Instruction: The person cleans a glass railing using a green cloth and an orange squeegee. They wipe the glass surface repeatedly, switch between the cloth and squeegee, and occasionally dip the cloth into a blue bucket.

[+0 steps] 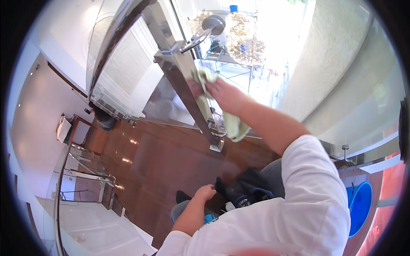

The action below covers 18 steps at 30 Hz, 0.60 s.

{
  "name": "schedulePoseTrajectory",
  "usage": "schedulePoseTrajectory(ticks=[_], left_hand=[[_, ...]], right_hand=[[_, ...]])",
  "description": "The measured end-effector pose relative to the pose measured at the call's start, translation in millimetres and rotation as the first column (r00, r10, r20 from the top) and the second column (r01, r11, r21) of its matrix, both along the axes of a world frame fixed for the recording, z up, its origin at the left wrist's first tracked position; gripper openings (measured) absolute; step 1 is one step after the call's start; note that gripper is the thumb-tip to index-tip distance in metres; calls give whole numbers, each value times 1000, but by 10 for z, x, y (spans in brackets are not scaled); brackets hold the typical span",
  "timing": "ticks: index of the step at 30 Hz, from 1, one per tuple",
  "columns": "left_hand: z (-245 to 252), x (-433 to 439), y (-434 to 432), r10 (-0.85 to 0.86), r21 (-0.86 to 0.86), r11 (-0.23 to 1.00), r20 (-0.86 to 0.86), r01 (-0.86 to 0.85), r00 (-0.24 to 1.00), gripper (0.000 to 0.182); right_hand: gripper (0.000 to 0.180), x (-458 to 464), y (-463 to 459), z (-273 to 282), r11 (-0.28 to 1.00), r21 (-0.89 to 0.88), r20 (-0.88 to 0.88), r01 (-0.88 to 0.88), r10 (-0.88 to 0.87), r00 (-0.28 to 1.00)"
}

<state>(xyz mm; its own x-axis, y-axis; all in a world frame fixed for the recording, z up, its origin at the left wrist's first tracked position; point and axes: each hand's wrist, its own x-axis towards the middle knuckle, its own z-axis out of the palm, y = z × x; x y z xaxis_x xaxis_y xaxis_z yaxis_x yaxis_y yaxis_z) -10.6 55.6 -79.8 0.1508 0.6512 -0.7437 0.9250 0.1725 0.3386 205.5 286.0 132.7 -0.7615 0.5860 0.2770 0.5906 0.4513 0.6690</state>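
My right hand (221,91) presses a pale green cloth (236,126) to the mirror-like side of a square polished metal railing post (187,92). The cloth is bunched under the fingers and its loose end hangs below my wrist. A reflection of the hand shows in the post. Lower down, my left hand (205,193) is near my knee, fingers curled. Its palm is hidden, and nothing shows sticking out of it. Dark pouches (246,188) with blue trim hang at my waist.
A curved metal handrail (115,36) and a short round-flanged bar (203,36) meet the post top. Beyond the glass are chandeliers (245,38) and scaffolding (251,75). A blue bucket (362,208) stands at right. At left, a person (105,120) is near a wooden table (96,137).
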Motion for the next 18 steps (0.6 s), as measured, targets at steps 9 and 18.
schedulePoseTrajectory(ticks=[9,18], left_hand=[[9,-38,-51,-4,12,1000,10,4,1000,45],[-105,28,11,-61,25,998,-25,62,998,45]], right_hand=[[32,432,-868,-763,527,-821,-116,219,-530,840],[41,1474,-2234,-161,296,-219,3,-930,-953,-304]])
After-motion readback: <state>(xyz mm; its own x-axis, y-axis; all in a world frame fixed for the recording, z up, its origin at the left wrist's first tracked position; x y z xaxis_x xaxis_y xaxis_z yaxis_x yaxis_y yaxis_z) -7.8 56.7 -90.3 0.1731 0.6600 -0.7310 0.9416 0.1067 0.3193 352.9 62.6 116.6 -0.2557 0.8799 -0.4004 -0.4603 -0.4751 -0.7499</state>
